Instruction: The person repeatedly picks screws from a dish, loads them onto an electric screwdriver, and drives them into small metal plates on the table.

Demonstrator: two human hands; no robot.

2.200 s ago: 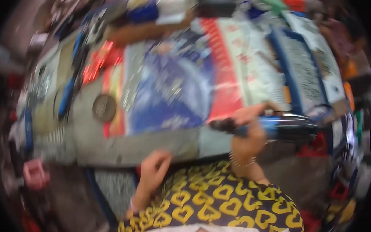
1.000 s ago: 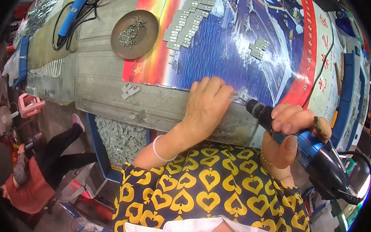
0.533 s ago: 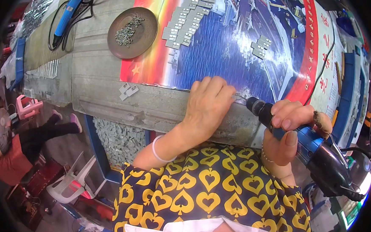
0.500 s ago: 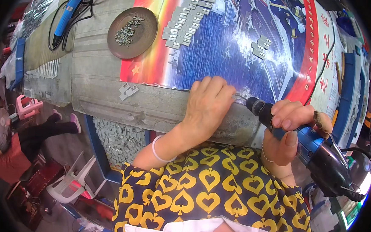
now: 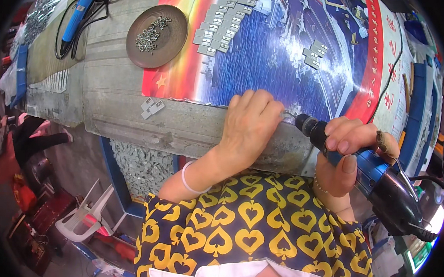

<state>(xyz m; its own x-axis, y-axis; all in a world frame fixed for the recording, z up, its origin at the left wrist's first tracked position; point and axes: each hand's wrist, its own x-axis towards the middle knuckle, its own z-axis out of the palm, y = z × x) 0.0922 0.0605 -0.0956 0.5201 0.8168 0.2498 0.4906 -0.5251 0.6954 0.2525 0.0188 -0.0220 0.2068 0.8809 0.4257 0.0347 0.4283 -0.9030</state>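
Note:
My right hand [image 5: 351,146] is wrapped round a blue and black electric drill [image 5: 376,186], its chuck pointing left. The thin bit [image 5: 289,113] reaches to the fingers of my left hand [image 5: 253,122]. That hand is closed at the table's front edge, and whatever it pinches is hidden behind the fingers. Beyond it, small grey rectangular pieces [image 5: 221,29] lie in staggered rows on a glossy printed sheet [image 5: 267,65]. A smaller group of grey pieces [image 5: 314,54] lies farther right. To the left, a round brown plate [image 5: 171,46] holds a pile of small metal screws [image 5: 147,40].
Several light grey pieces [image 5: 151,107] lie near the worn table edge [image 5: 192,131]. A blue corded tool [image 5: 80,13] rests far left. Below the table is a blue-framed bin of metal pieces [image 5: 141,166]. A white plastic chair [image 5: 82,219] and another person [image 5: 7,151] are at left.
My hands and the drill have hardly moved. The other person at the left has shifted farther left and up in the picture.

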